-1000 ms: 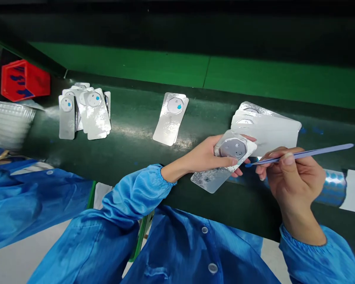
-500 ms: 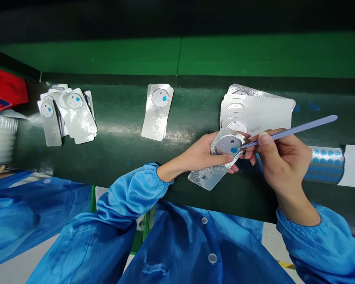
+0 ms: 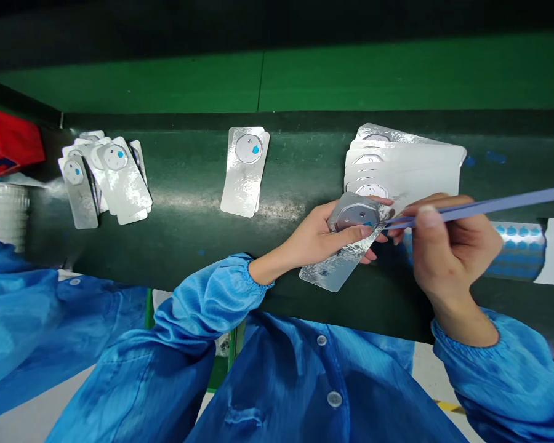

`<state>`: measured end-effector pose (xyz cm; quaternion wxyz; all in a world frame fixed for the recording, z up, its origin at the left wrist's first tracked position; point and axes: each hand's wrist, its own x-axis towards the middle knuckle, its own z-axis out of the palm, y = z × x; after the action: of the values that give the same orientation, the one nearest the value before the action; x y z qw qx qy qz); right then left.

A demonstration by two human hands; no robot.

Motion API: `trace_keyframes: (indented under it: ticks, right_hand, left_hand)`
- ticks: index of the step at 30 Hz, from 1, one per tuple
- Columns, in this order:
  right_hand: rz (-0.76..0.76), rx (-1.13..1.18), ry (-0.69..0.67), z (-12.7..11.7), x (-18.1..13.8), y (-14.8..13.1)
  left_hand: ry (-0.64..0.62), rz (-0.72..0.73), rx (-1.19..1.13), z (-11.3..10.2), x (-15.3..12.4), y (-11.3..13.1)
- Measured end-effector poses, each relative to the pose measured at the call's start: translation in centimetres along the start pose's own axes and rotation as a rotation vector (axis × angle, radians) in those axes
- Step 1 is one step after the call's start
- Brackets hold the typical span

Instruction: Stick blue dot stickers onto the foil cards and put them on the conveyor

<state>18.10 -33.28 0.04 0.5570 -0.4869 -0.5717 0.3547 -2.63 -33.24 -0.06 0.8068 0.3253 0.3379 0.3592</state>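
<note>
From my remote seat, working left to right: at 9 o'clock sit a red plastic crate (image 3: 7,141) and, just below it, a stack of clear plastic trays (image 3: 4,215), both at the end of the dark green bench (image 3: 180,258). Toward 10 o'clock lies an overlapping pile of silver foil cards (image 3: 104,178), most showing a round disc with a blue dot. At 12 o'clock a smaller stack of cards (image 3: 244,172) sits well apart. Right of center, the left hand (image 3: 318,237) is closed around one held foil card (image 3: 346,246), thumb across its disc. Beyond it, toward 1 o'clock, is a fanned stack of cards (image 3: 401,166), touching the held card. The right hand (image 3: 452,246) pinches slim blue tweezers (image 3: 480,209), their tips at the held card's disc; I cannot tell whether they touch. At 3 o'clock, partly behind that hand, lies a roll of blue dots (image 3: 517,252).
</note>
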Motion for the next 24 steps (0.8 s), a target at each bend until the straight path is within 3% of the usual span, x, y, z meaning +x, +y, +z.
trace_keyframes:
  ticks: [2,4,6,9,11,24]
  right_hand:
    - [-0.139,0.046,0.129,0.2,0.2,0.6]
    - [-0.178,0.098,0.200,0.3,0.1,1.1]
    - [-0.052,0.124,0.122,0.4,-0.3,1.3]
    - [0.226,0.203,-0.153,0.6,-1.3,1.3]
    - [0.305,0.254,-0.239,0.9,-1.9,1.1]
    - [0.182,0.202,-0.101,2.3,-2.2,1.4]
  left_hand:
    - [0.002,-0.005,-0.040,0.2,-0.1,-0.1]
    - [-0.020,0.019,-0.083,0.2,0.0,-0.4]
    - [-0.039,0.069,-0.101,0.2,0.1,-0.9]
    - [-0.015,0.181,-0.034,0.3,0.4,-1.5]
    - [-0.008,0.232,0.019,0.4,0.4,-1.8]
    - [-0.007,0.297,0.110,1.2,0.2,-3.1]
